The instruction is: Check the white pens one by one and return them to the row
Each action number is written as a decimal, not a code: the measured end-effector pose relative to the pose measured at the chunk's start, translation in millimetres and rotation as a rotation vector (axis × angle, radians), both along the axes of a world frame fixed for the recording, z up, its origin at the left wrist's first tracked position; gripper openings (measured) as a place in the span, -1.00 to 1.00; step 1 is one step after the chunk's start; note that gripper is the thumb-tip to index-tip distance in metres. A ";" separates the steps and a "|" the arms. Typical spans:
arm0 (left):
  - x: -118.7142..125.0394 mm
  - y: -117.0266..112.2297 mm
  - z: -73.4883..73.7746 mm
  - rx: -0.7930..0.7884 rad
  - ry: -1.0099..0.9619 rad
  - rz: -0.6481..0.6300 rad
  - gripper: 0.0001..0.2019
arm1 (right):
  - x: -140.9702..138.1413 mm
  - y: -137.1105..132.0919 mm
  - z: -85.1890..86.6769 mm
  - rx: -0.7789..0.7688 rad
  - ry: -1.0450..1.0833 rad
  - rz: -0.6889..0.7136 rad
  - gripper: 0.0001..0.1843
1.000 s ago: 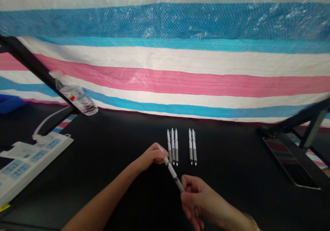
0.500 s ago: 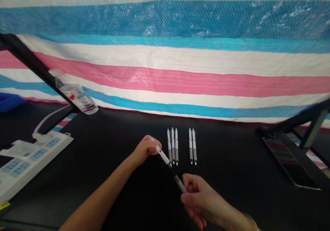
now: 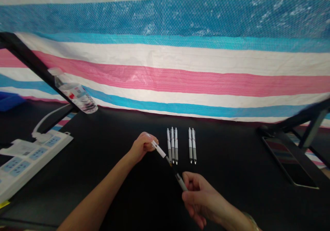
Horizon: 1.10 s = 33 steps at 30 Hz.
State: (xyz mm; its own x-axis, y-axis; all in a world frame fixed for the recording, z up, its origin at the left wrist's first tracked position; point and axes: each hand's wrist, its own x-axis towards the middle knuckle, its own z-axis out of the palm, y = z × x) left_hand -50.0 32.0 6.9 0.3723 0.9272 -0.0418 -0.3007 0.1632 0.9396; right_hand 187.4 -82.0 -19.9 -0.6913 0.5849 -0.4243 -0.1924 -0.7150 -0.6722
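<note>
My left hand (image 3: pixel 144 146) is closed on the white upper barrel (image 3: pixel 160 151) of a pen, which slants down to the right. My right hand (image 3: pixel 197 196) pinches the grey grip section (image 3: pixel 182 183) between thumb and fingers. A thin dark refill (image 3: pixel 173 167) runs between the two parts, its far end at the mouth of the white barrel. Behind the hands lie three white-and-grey pens (image 3: pixel 176 145) side by side. Two more pens (image 3: pixel 194 145) lie together to their right, tips toward me.
A white power strip (image 3: pixel 38 158) with a plugged-in cable lies at the left. A water bottle (image 3: pixel 78 95) stands behind a black slanted bar (image 3: pixel 28 59). At the right, a phone (image 3: pixel 290 162) lies by a black stand (image 3: pixel 296 121). Striped sheeting (image 3: pixel 165 79) hangs behind the black table (image 3: pixel 123 121).
My left hand has moved slightly up and left with the white barrel. The gap between barrel and grip section has widened, and more of the refill shows. My right hand has barely moved.
</note>
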 end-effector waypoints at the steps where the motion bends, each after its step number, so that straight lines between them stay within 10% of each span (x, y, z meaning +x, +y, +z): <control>1: 0.5 0.0 -0.6 0.000 0.000 -0.006 -0.53 | 0.0 0.0 0.0 0.001 0.003 0.000 -0.48; 15: 16.8 -14.2 -13.3 -0.022 0.084 -0.342 -0.60 | -0.3 1.7 0.3 -0.005 -0.021 -0.014 -0.45; 33: 19.3 -14.9 -14.7 -0.007 0.087 -0.336 -0.61 | -1.3 0.4 -5.3 -0.010 0.047 -0.031 -0.43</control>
State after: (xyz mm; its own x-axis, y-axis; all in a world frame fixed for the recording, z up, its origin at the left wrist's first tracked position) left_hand -30.7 17.1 -7.8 0.6512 0.7533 -0.0922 -0.1485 0.2457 0.9579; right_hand 186.0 -81.6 -25.2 -0.6924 0.6022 -0.3975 -0.2458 -0.7148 -0.6547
